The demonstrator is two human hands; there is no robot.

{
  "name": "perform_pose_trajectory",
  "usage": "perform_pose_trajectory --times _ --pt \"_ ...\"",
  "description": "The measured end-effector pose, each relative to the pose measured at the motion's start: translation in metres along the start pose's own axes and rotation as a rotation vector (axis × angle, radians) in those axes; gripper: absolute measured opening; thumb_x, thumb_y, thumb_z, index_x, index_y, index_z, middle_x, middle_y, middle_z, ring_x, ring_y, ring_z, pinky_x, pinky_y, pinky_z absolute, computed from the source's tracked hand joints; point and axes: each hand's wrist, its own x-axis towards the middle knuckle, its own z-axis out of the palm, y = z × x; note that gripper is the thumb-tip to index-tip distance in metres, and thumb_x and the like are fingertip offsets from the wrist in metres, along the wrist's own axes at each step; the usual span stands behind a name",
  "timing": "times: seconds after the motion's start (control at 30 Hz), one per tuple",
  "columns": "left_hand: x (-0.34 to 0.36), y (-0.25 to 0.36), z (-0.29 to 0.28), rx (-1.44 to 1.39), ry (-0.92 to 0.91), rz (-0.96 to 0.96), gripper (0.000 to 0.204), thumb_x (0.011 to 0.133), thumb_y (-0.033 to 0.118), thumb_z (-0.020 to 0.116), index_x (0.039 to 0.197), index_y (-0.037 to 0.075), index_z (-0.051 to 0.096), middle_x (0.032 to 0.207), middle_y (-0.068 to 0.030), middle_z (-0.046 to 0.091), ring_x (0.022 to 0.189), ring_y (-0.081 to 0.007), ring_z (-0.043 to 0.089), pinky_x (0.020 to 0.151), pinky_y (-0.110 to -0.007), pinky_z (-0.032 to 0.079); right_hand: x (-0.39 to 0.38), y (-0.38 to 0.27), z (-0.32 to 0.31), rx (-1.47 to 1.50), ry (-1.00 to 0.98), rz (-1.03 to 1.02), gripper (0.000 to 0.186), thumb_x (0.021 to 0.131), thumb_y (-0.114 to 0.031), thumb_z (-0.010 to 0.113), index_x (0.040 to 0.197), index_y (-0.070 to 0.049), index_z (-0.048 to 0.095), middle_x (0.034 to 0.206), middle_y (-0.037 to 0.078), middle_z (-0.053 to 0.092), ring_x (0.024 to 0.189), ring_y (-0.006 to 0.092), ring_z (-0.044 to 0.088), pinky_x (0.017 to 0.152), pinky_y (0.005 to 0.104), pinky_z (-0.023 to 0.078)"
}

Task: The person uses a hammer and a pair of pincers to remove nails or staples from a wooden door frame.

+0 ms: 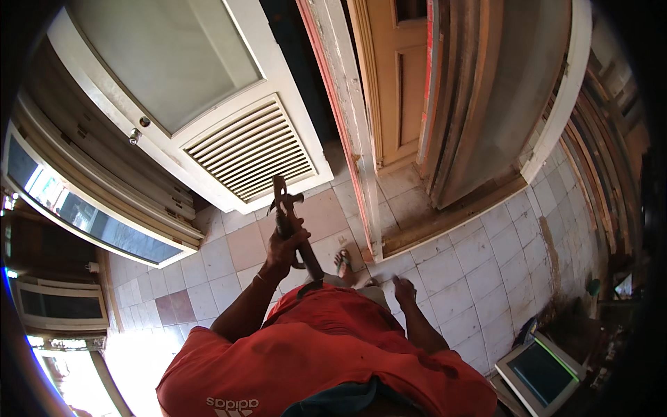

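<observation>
My left hand (283, 249) is raised in front of me and closed around the handle of a claw hammer (286, 208), whose dark metal head points up toward the louvred white door (229, 132). My right hand (403, 289) hangs lower beside my red shirt, fingers loosely curled with a pointing finger out; nothing visible shows in it. A sandalled foot (343, 263) stands on the tiles below, close to the base of a worn painted door frame (347, 118).
Several doors and frames lean around me: a white one with glass and louvres at left, an orange panelled door (399, 76) behind the worn frame, stacked timber frames (479, 104) at right. Pale floor tiles (472, 271) lie underfoot. A small white-framed panel (540, 372) sits at lower right.
</observation>
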Motion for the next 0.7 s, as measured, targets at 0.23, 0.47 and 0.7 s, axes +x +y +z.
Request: perform_pose_trajectory --times 0.23,0.47,0.7 --pt "-0.018 0.015 0.081 -0.079 -0.206 0.267 0.054 0.087 0.007 0.075 0.134 0.004 0.05 0.113 -0.0056 0.064 0.098 -0.0131 0.061 0.084 -0.032 0.054 -0.095 -0.288 -0.087 0.598 -0.55 -0.495 0.065 0.088 -0.029 0.076 0.14 -0.002 0.047 0.115 0.01 0.066 0.101 0.017 0.066 0.08 0.0319 0.055" --pt "-0.008 0.054 0.086 0.453 -0.448 0.34 0.046 0.095 0.023 0.069 0.134 0.004 0.054 0.101 -0.0092 0.068 0.093 -0.013 0.063 0.082 -0.032 0.052 -0.11 -0.31 -0.088 0.769 -0.049 -0.341 0.028 0.084 -0.009 0.069 0.109 -0.003 0.057 0.088 0.006 0.062 0.069 0.0143 0.063 0.062 0.0305 0.052" --pt "0.026 0.078 0.068 0.416 -0.754 0.467 0.048 0.094 0.026 0.07 0.131 0.0 0.054 0.087 -0.0072 0.064 0.079 -0.0096 0.061 0.07 -0.029 0.051 -0.103 -0.339 -0.089 0.372 0.556 -0.409 0.046 0.087 -0.026 0.075 0.119 0.003 0.057 0.096 0.017 0.065 0.084 0.0279 0.065 0.078 0.0388 0.052"
